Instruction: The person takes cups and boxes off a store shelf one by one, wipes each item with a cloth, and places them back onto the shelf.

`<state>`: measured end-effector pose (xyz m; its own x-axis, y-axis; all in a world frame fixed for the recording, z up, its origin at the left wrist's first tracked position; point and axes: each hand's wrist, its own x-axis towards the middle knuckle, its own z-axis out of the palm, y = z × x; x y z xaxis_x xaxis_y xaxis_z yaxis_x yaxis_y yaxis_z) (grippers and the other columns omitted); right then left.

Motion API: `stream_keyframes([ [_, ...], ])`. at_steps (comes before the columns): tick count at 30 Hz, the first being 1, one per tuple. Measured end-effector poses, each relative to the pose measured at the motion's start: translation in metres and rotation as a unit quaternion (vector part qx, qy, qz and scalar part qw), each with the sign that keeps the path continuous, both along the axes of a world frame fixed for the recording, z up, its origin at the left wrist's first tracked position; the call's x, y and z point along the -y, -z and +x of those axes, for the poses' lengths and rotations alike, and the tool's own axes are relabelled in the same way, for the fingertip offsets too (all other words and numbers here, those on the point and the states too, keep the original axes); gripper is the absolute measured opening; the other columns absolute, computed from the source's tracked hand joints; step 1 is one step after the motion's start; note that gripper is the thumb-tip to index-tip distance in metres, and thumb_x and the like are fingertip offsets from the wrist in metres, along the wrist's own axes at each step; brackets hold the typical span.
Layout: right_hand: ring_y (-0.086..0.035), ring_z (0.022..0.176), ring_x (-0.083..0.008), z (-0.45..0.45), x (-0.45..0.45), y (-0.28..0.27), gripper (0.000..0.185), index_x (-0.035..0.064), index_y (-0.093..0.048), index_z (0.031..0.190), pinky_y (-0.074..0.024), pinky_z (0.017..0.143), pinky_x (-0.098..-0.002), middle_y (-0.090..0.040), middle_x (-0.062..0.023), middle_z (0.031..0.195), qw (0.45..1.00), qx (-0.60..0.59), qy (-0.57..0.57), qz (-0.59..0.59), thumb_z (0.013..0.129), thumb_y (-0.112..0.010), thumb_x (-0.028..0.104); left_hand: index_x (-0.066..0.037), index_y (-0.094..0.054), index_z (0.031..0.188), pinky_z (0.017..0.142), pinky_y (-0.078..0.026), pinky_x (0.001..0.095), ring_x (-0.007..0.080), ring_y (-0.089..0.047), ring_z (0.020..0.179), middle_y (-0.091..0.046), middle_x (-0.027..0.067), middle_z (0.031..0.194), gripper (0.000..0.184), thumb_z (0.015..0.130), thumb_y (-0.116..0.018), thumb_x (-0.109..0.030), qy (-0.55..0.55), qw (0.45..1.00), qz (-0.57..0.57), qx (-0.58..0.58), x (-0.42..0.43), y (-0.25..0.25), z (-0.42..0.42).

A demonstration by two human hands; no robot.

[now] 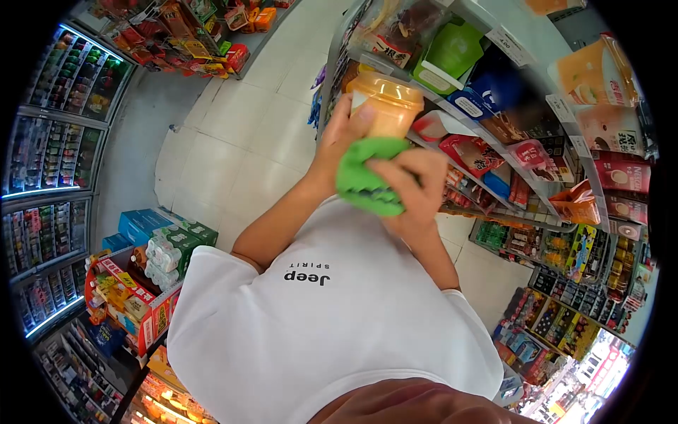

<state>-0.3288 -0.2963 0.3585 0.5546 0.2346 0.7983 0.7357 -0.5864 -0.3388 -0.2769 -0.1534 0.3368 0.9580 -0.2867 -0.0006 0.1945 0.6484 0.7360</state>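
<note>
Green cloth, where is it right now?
In the head view, the green cloth is just above the picture's middle, in the right hand, by the lower end of the orange container that the left hand holds.

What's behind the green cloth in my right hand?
The orange container in your left hand; its upper part shows above the green cloth, but its bottom is covered.

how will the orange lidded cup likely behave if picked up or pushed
The orange lidded cup probably keeps its shape: no dent shows where the left hand grips it. Its round form suggests it could roll if laid sideways. The glossy lid may be slippery.
</note>
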Motion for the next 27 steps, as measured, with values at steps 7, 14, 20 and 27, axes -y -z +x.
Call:
stream_keyframes([
  [7, -0.055, 0.092, -0.025, 0.017, 0.01, -0.025, 0.045, 0.0097, -0.078, 0.106, -0.0461, 0.079, -0.036, -0.059, -0.0042, 0.097, 0.996, 0.019, 0.074, 0.054, 0.061, -0.086, 0.015, -0.007, -0.043, 0.131, 0.098, -0.052, 0.0326, 0.0147, -0.057, 0.118, -0.054, 0.0098, 0.13, 0.045, 0.103, -0.065, -0.033, 0.022, 0.999, -0.041, 0.006, -0.006, -0.005, -0.01],
  [14, -0.056, 0.087, -0.0233, 0.006, 0.011, -0.018, 0.039, 0.0134, -0.078, 0.106, -0.046, 0.078, -0.0359, -0.059, -0.0033, 0.096, 0.991, 0.024, -0.103, -0.088, 0.067, -0.082, 0.016, -0.005, -0.039, 0.149, 0.093, -0.057, 0.0344, 0.0191, -0.065, 0.115, -0.06, 0.0127, 0.134, 0.064, 0.101, -0.064, -0.038, 0.105, 0.993, -0.056, -0.026, -0.021, 0.019, -0.003],
  [20, -0.056, 0.09, -0.024, 0.016, 0.008, -0.017, 0.046, 0.0139, -0.078, 0.109, -0.046, 0.078, -0.0356, -0.058, -0.0035, 0.095, 1.0, 0.008, 0.018, 0.011, 0.064, -0.086, 0.017, -0.003, -0.054, 0.137, 0.093, -0.057, 0.0325, 0.0172, -0.069, 0.109, -0.067, 0.0105, 0.122, 0.057, 0.104, -0.053, -0.049, 0.073, 0.984, -0.114, -0.114, -0.008, -0.001, -0.006],
  [27, -0.055, 0.091, -0.0236, 0.025, 0.015, -0.018, 0.049, 0.0103, -0.078, 0.108, -0.0445, 0.077, -0.0351, -0.058, -0.0032, 0.095, 0.998, 0.026, 0.065, 0.0, 0.06, -0.088, 0.018, -0.009, -0.049, 0.135, 0.087, -0.05, 0.0293, 0.0104, -0.059, 0.099, -0.059, 0.0044, 0.115, 0.052, 0.105, -0.05, -0.051, 0.053, 0.997, -0.03, -0.057, -0.002, 0.013, -0.006],
])
